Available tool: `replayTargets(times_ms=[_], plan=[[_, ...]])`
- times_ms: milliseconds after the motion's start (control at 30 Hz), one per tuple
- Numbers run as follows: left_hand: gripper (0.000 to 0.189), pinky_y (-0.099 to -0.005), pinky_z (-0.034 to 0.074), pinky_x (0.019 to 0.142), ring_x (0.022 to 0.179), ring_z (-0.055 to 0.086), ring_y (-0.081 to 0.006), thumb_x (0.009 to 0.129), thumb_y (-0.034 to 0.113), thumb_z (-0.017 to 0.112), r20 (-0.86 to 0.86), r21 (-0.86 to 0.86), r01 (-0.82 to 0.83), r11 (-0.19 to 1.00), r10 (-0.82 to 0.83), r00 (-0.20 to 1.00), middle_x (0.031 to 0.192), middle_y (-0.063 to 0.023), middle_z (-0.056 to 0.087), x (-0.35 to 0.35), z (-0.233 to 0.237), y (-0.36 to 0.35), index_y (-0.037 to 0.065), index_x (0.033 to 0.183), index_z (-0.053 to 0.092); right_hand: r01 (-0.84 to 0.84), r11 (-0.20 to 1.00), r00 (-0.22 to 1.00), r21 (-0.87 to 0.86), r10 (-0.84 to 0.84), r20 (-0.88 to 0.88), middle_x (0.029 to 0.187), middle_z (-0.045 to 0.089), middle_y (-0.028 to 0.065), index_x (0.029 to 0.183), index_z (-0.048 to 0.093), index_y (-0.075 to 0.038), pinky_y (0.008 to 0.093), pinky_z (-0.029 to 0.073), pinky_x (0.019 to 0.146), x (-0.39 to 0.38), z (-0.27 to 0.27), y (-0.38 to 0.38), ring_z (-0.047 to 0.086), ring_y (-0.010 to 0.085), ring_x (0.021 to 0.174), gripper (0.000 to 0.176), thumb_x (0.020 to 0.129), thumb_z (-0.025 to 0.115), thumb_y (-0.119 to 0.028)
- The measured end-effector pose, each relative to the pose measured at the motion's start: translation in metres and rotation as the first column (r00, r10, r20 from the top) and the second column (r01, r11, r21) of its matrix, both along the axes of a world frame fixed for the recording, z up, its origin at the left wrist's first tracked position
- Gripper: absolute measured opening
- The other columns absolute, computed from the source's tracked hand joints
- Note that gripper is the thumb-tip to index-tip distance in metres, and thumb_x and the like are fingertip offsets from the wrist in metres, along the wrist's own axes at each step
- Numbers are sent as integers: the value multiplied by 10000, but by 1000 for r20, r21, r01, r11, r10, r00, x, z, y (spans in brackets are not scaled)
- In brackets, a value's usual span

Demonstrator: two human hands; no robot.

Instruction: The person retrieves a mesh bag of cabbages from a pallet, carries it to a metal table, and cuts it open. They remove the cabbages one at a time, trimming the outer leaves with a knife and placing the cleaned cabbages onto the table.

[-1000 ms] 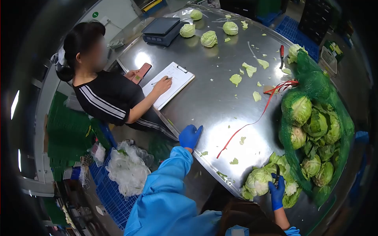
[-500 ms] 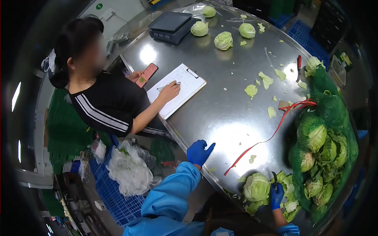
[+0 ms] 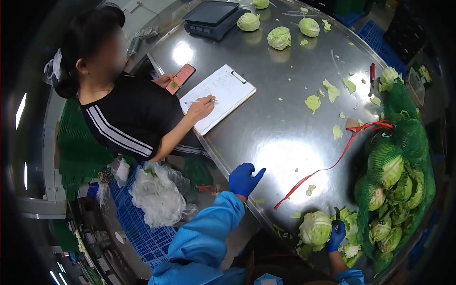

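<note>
Blue gloves cover both my hands. My left hand (image 3: 244, 180) rests at the near left edge of the metal table (image 3: 228, 114), its thumb and index finger apart, holding nothing. At the lower right, my right hand (image 3: 337, 236) is closed round a small dark knife (image 3: 337, 214) with a curved blade pointing up. Directly left of it sits a cabbage (image 3: 315, 228), and loose outer leaves (image 3: 351, 232) lie to its right. A green net bag (image 3: 403, 128) full of cabbages stands at the right. A red strap (image 3: 332, 164) trails from it across the table.
Across the left table edge a person (image 3: 128, 109) holds a phone (image 3: 181, 79) and a pen over a clipboard (image 3: 221, 97). A scale (image 3: 213, 20), several cabbages (image 3: 279, 38) and a red-handled tool (image 3: 372, 76) lie farther back. Plastic bags (image 3: 156, 197) fill a blue crate at the left.
The view has shifted slightly, so the table's contents appear a little higher and to the right. The person's pen hand has moved slightly on the paper. My hands keep nearly the same poses.
</note>
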State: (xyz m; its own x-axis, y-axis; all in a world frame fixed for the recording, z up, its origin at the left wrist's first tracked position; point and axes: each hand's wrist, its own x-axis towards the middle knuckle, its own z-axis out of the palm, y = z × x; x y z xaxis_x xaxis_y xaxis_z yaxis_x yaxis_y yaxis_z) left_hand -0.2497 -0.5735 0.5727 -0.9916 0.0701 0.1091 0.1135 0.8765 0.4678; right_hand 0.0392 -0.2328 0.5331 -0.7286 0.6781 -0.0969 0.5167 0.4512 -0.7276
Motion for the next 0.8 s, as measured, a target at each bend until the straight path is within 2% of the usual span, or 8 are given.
replayTargets(times_ms=[233,433,533,600,667,700,800], plan=[[351,-386,487,631,672,604,-261,759,424,747,-39,8,7,1000,-6,999,716,-59,611,1,1,0,98,728,621,-37,999,997,30,39,-60,708,474,105,862,549,3,322,392,611,1,-3,1,438,188,634,84,784,531,29],[384,-407,467,612,663,584,-266,778,462,721,40,-4,11,1000,-10,999,717,-60,595,2,-1,-2,108,705,589,-44,999,997,5,44,-67,709,482,84,858,552,-9,312,389,602,-2,1,-2,432,169,632,65,796,557,7],[351,-393,481,627,659,595,-263,763,426,743,-79,-15,32,999,-34,996,707,-60,602,2,-3,-3,105,717,608,-20,1000,998,-13,19,-58,707,488,69,857,558,-17,308,387,594,-1,2,-3,431,164,625,57,806,586,-13],[355,-395,474,621,660,592,-258,763,437,740,-58,0,25,1000,-25,998,707,-54,600,5,-5,-2,112,714,606,-21,999,998,-31,19,-66,712,510,84,864,564,-11,318,408,597,0,-4,-1,462,177,622,66,814,602,-33],[375,-396,466,619,673,591,-255,769,463,731,-51,13,6,1000,-5,999,713,-48,598,3,-10,-3,116,712,600,-52,994,998,97,56,-39,727,540,111,877,573,-8,333,428,610,-4,4,-5,498,200,628,86,808,609,-45],[364,-394,467,620,676,593,-252,771,458,730,20,16,-8,1000,7,1000,717,-45,601,3,-3,-3,119,718,608,-55,994,998,92,57,-21,732,547,119,883,576,-8,339,432,613,-5,6,-4,507,209,630,94,805,610,-48],[354,-391,468,622,666,594,-244,770,455,731,27,-6,-6,1000,6,1000,712,-39,601,2,-4,-3,126,719,610,-69,994,998,83,69,1,743,564,139,898,579,-7,354,444,622,-6,7,-3,532,233,635,121,795,615,-58]])
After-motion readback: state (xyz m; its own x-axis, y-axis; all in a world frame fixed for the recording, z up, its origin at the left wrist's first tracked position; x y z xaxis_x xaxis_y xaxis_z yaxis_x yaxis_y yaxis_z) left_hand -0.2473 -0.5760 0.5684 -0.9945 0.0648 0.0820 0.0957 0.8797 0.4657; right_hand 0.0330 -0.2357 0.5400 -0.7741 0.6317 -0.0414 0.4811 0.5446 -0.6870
